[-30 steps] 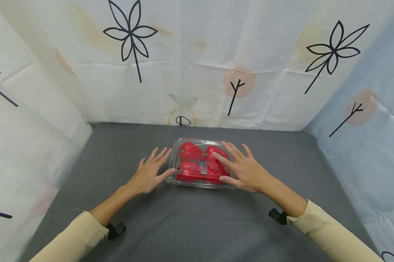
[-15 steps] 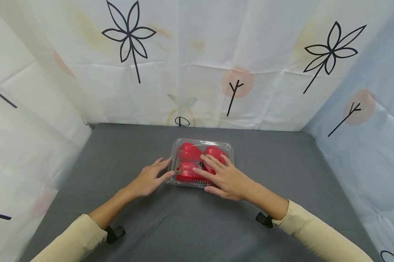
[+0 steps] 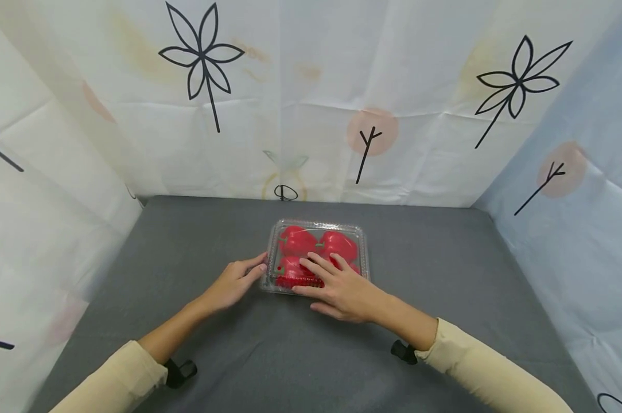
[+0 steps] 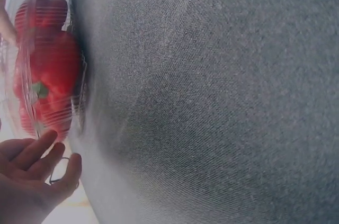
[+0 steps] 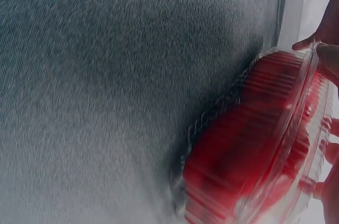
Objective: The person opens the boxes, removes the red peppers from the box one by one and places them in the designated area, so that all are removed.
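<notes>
A clear plastic clamshell container (image 3: pixel 360 235) holding several red bell peppers (image 3: pixel 296 241) lies on the grey cloth, lid down over them. My left hand (image 3: pixel 230 285) is at its left side; thumb and fingers pinch the rim, as the right wrist view shows. Seen from the left wrist, the fingers of that left hand (image 4: pixel 37 168) bend by the container's end, near a pepper with a green stem (image 4: pixel 40 90). My right hand (image 3: pixel 344 292) lies over the lid's front right part with fingers spread, hiding some of the front peppers.
Grey cloth (image 3: pixel 445 275) covers the table around the container. A white curtain (image 3: pixel 311 69) with black leaf drawings hangs behind, and patterned cloth also hangs at both sides. Black straps (image 3: pixel 181 373) show beneath the sleeves.
My right hand has moved left and toward me across the lid. The left hand's spread fingers have drawn in to the container's left rim. The container stays in place on the table.
</notes>
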Motion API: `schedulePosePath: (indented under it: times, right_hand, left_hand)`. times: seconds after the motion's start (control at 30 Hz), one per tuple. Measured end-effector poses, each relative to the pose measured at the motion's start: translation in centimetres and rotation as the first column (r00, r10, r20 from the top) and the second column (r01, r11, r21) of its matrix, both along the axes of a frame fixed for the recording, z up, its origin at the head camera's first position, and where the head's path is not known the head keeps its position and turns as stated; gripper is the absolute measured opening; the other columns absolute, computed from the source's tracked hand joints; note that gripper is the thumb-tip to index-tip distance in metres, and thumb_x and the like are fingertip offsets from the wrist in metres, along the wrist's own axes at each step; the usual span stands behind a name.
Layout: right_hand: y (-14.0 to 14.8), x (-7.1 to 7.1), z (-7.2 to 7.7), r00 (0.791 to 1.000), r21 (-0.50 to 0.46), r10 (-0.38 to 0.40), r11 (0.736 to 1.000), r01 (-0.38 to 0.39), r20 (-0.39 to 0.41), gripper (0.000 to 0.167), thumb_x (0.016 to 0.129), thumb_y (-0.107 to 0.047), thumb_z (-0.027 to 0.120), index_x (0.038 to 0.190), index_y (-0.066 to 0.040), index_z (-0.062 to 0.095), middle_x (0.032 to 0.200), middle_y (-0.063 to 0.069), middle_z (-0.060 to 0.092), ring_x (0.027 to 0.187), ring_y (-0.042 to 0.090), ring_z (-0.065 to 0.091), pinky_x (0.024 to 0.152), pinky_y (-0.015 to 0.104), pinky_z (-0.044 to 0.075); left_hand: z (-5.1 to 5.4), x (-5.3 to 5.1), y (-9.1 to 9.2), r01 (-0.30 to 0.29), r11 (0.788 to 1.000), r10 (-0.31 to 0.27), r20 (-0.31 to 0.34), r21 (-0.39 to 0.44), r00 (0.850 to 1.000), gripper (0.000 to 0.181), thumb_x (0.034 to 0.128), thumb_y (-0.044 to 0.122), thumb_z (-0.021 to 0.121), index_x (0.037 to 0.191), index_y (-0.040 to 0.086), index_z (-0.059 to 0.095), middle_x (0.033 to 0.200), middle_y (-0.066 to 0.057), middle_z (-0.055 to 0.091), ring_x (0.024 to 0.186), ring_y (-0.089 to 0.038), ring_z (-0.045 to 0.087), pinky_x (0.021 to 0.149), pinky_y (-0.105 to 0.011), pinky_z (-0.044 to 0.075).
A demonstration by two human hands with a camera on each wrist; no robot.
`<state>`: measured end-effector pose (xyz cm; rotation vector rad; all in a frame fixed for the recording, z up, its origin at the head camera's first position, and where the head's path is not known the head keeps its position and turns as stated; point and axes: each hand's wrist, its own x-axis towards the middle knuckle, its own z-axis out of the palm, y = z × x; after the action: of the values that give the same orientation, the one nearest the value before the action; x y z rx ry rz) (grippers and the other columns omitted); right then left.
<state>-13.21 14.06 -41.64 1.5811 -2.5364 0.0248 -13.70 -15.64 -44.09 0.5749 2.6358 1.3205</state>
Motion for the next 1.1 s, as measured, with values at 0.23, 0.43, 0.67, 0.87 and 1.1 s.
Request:
schedulePosePath:
  times: [0.23,0.43,0.67,0.87,1.1]
  right_hand:
    - [-0.9,0.3,-0.2,0.999,0.001,-0.037,0.999,0.037,-0.031,0.052,0.092,-0.044,0.066,0.141,-0.032,0.057,0.156,0.012,0.036,0.148,0.033,0.021,0.11,0.058,0.03]
    - [-1.7,0.5,-0.7,0.999,-0.066,-0.043,0.997,0.044,0.013,0.048,0.089,-0.038,0.073,0.135,-0.027,0.063,0.153,0.012,0.04,0.147,0.033,0.023,0.11,0.059,0.03]
    - [-2.3,0.6,-0.8,0.994,-0.156,-0.049,0.986,0.064,0.098,0.042,0.087,-0.029,0.077,0.127,-0.023,0.068,0.149,0.012,0.044,0.146,0.033,0.026,0.109,0.059,0.032]
    - [-3.1,0.6,-1.2,0.994,-0.221,-0.082,0.971,0.095,0.068,0.033,0.083,-0.027,0.08,0.116,-0.022,0.074,0.14,0.012,0.053,0.14,0.032,0.036,0.103,0.057,0.038]
    - [-3.6,0.7,-1.3,0.995,-0.289,-0.084,0.952,0.095,0.05,0.024,0.084,-0.023,0.081,0.107,-0.02,0.076,0.132,0.012,0.057,0.131,0.028,0.046,0.098,0.052,0.041]
  left_hand:
    - [0.0,-0.1,0.1,-0.073,0.987,0.056,0.118,0.146,0.991,0.044,0.1044,0.022,0.05,0.139,-0.004,0.053,0.132,-0.021,0.061,0.111,-0.031,0.063,0.093,-0.047,0.051]
    - [-0.3,-0.1,0.1,-0.114,0.948,0.04,0.247,0.296,0.968,0.043,0.1052,0.014,0.048,0.139,-0.012,0.048,0.12,-0.027,0.065,0.083,-0.013,0.066,0.076,-0.03,0.056]
    - [-0.3,-0.1,-0.2,-0.217,0.902,0.06,0.391,0.372,0.919,0.043,0.1059,0.018,0.048,0.14,-0.008,0.049,0.123,-0.024,0.064,0.085,-0.015,0.071,0.079,-0.03,0.057]
    - [-0.7,-0.3,-0.6,-0.24,0.887,0.042,0.451,0.393,0.892,0.044,0.1038,0.015,0.053,0.142,-0.006,0.048,0.124,-0.023,0.064,0.088,-0.018,0.072,0.081,-0.033,0.057]
    - [-0.8,-0.3,-0.8,-0.236,0.895,0.007,0.517,0.378,0.856,0.053,0.0978,0.006,0.061,0.147,0.003,0.043,0.117,-0.016,0.066,0.09,-0.018,0.067,0.08,-0.036,0.057]
